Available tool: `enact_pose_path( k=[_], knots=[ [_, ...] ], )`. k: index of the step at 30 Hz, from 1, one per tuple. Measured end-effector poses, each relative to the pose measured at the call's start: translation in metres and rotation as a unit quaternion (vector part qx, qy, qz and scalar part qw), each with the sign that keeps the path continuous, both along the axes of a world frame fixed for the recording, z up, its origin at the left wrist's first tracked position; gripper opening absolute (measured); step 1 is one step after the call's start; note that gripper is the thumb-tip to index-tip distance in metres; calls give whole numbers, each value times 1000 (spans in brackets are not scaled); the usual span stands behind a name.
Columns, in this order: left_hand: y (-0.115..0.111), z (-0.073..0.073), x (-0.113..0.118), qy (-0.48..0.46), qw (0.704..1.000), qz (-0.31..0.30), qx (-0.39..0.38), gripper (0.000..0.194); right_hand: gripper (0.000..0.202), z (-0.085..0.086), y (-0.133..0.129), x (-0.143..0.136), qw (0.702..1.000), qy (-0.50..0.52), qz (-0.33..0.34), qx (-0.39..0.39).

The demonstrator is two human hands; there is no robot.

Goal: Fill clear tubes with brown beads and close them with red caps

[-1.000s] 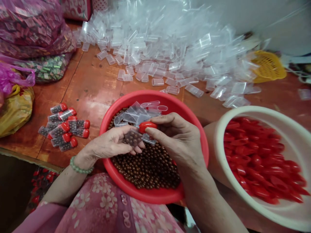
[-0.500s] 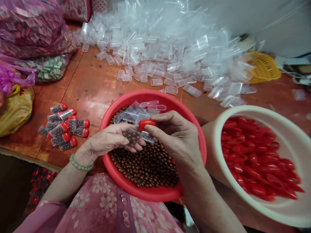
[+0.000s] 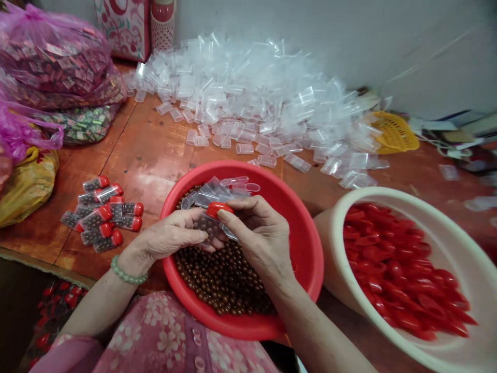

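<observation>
Over the red basin [image 3: 310,233], my left hand [image 3: 173,233] is closed on a clear plastic tube [image 3: 207,226] filled with small brown balls. My right hand [image 3: 260,233] pinches a red cap [image 3: 219,209] between thumb and fingers, and the cap meets the tube's upper end. Whether it is fully seated I cannot tell. Below the hands lie many loose brown balls [image 3: 217,290], and several unfilled clear tubes [image 3: 209,191] rest on them. Left of the basin is a pile of filled, red-capped tubes [image 3: 97,215] on the table.
A cream tub [image 3: 336,243] of red caps [image 3: 399,274] stands at right. Clear tubes [image 3: 248,98] are heaped along the wall, with a yellow basket [image 3: 396,133] beside them. Purple bags [image 3: 58,57] sit at back left. More red-capped pieces [image 3: 54,316] lie below the table edge.
My right hand has brought the red cap left onto the tube's open end; before, it was slightly apart. My left hand still holds the tube. The camera view has tilted up slightly.
</observation>
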State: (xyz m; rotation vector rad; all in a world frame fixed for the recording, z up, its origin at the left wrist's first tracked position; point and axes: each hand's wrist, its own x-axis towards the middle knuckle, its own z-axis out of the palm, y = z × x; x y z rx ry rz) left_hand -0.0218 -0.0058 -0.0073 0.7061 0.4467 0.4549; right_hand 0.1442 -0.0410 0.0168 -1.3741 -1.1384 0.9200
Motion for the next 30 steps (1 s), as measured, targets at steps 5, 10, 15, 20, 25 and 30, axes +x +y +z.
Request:
enact_pose_path(
  k=[5, 10, 15, 20, 25, 30],
  knots=[
    [-1, -3, 2, 22, 999, 8, 35, 39, 11, -6, 1, -6, 1000, 1, -9, 21],
    [-3, 3, 8, 100, 988, 44, 107, 29, 15, -7, 0, -9, 1000, 7, -29, -3],
    [-4, 6, 10, 145, 970, 55, 185, 35, 15, -8, -2, -11, 1000, 6, -28, -2],
    [-5, 4, 12, 165, 945, 86, 268, 36, 14, -14, -3, -11, 999, -24, -24, 9],
    [-6, 3, 12, 142, 970, 82, 182, 33, 13, -18, -2, -4, 998, -51, 22, 25],
    [-4, 7, 10, 117, 977, 106, 147, 24, 34, -18, 1, 6, 965, -207, 137, 81]
  ],
)
